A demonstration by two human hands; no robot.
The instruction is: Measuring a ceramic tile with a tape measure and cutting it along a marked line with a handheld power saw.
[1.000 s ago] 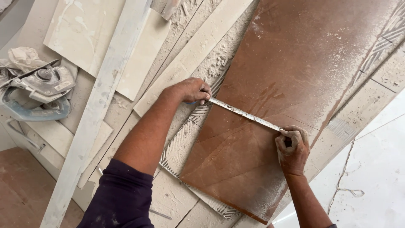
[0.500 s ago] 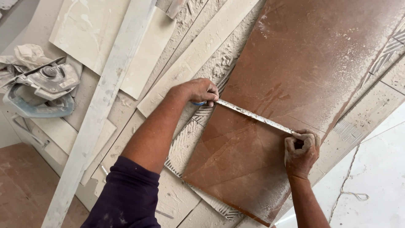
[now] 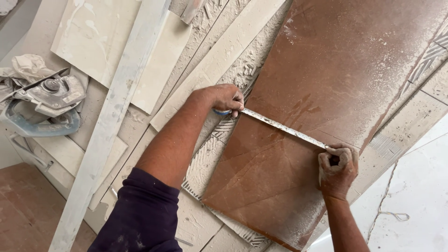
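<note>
Stretching a metal tape measure point(image 3: 284, 129) across the dusty brown tile point(image 3: 326, 93) on the floor, the left hand point(image 3: 223, 99) pins its case at the near edge while the right hand point(image 3: 338, 164), shifted slightly farther along, pinches the end, apparently settling the measurement.

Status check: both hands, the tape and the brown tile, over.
Left hand pins tape case at brown tile left edge. Right hand presses tape blade end at right edge. Tape stretched flat across tile. Nothing on the tile but dust; angle grinder off left.

labels: small pale sticker (worn) | on grey grinder point(image 3: 49, 95)
</note>
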